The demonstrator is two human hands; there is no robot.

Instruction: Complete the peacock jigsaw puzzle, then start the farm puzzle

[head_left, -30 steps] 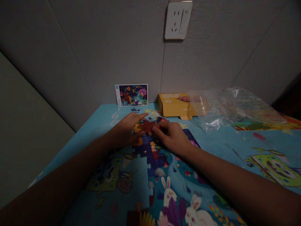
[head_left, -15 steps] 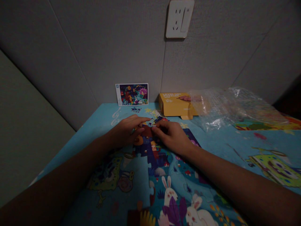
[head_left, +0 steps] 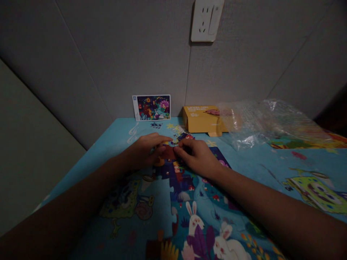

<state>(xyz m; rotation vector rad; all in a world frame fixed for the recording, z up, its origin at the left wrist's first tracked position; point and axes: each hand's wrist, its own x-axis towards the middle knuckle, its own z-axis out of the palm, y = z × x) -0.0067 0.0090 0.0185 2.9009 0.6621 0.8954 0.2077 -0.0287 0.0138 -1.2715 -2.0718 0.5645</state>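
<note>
A partly assembled jigsaw puzzle (head_left: 208,206) lies on the table, with white rabbits and dark blue and purple scenery. At its far end, a reddish-brown puzzle piece (head_left: 168,152) shows between my hands. My left hand (head_left: 148,148) is beside its left edge, index finger stretched out and thumb apart below. On the other side, my right hand (head_left: 199,155) pinches thumb and index finger together at the piece's upper right edge. The fingertips partly hide the contact. Just beyond them lies a loose dark puzzle piece with red (head_left: 186,136).
A picture card (head_left: 153,107) leans on the wall, with another loose piece (head_left: 156,125) before it. A yellow puzzle box (head_left: 202,121) and crumpled clear plastic bag (head_left: 252,122) stand at the back right. The blue tablecloth (head_left: 108,139) has cartoon prints. A wall socket (head_left: 207,21) is above.
My hands stay almost in place, with the right fingertips shifting slightly left and down at the brown piece. The whole view has shifted very slightly.
</note>
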